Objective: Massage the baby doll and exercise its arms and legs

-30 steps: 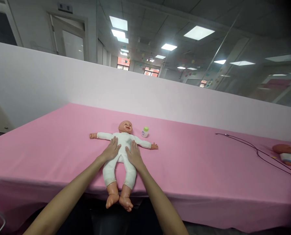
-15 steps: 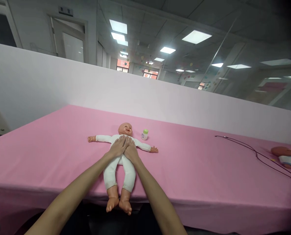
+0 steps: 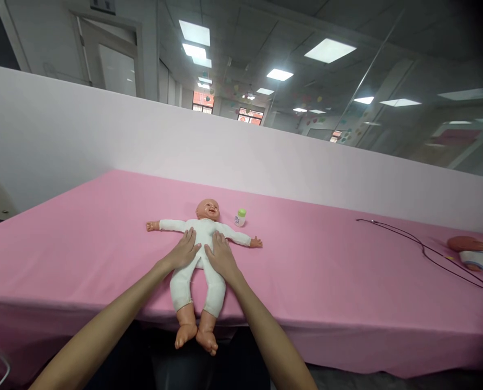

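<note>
Left hand [image 3: 183, 250] and right hand [image 3: 221, 257] lie open, fingers [image 3: 190, 239] spread flat on the white-suited baby doll [image 3: 204, 230], whose feet [image 3: 195, 333] overhang the pink worktop [image 3: 71, 254] below the fingers; pressing toward that edge could tip it off.

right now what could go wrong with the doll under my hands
The baby doll's feet hang past the edge of the pink-covered table, so a pull towards you might slide it off. The small green-capped bottle stands close to the doll's head, so your right hand could knock it over if it moves that way.
</note>
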The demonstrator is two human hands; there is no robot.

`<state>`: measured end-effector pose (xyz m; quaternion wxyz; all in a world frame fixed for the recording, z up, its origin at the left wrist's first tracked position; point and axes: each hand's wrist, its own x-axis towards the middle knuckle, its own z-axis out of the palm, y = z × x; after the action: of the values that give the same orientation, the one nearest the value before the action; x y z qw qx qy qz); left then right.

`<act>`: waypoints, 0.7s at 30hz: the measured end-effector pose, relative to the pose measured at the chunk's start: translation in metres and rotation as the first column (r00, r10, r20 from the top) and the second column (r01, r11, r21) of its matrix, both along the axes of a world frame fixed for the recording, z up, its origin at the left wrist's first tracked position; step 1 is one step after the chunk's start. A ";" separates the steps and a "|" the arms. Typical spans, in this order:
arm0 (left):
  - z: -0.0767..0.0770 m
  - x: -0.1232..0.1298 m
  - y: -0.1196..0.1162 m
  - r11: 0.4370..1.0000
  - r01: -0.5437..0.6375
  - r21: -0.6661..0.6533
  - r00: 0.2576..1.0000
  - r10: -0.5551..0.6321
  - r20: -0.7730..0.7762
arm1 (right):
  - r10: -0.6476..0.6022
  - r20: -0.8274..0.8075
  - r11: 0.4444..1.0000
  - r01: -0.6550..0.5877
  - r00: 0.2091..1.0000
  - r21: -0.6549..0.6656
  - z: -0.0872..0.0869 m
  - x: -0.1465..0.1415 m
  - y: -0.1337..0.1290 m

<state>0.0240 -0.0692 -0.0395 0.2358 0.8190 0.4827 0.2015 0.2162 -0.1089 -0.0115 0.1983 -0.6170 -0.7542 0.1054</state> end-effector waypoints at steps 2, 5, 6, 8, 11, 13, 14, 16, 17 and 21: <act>0.002 0.000 -0.012 0.999 0.030 0.019 1.000 -0.030 -0.004 | 0.069 0.002 0.997 -0.069 0.998 0.023 -0.001 0.001 -0.004; 0.011 0.010 -0.021 0.994 0.084 0.076 0.996 -0.084 0.004 | 0.205 0.000 0.977 -0.205 0.979 0.050 -0.001 0.000 0.002; 0.015 0.016 -0.020 0.993 0.086 0.083 0.996 -0.087 0.015 | 0.243 0.002 0.969 -0.243 0.970 0.049 0.001 -0.001 0.006; 0.022 0.026 -0.012 0.995 0.061 0.082 0.997 -0.065 0.050 | 0.271 0.002 0.962 -0.270 0.963 0.042 0.005 -0.003 0.018; 0.029 0.038 0.007 0.997 -0.001 0.083 0.997 -0.005 0.073 | 0.204 -0.008 0.978 -0.204 0.979 0.039 0.011 -0.005 0.036; 0.029 0.042 0.019 0.994 -0.041 0.100 0.998 0.037 0.045 | 0.129 -0.025 0.991 -0.127 0.991 0.045 0.012 -0.006 0.044; 0.027 0.043 0.024 0.993 -0.059 0.104 0.998 0.056 0.028 | 0.090 -0.036 0.995 -0.088 0.995 0.049 0.010 -0.006 0.046; 0.023 0.043 0.031 0.991 -0.081 0.104 0.997 0.081 0.007 | 0.013 -0.065 0.998 -0.008 0.998 0.070 0.004 -0.005 0.049; 0.020 0.043 0.033 0.991 -0.091 0.100 0.996 0.091 0.009 | -0.022 -0.082 0.996 0.029 0.996 0.084 0.000 -0.004 0.049; 0.011 0.035 0.028 0.982 -0.181 0.058 0.982 0.178 0.057 | -0.074 -0.139 0.990 0.089 0.988 0.112 -0.010 0.002 0.041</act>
<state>0.0589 -0.0409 -0.0280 0.2029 0.7738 0.5417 0.2579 0.2182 -0.0679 -0.0214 0.2888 -0.6261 -0.7182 0.0938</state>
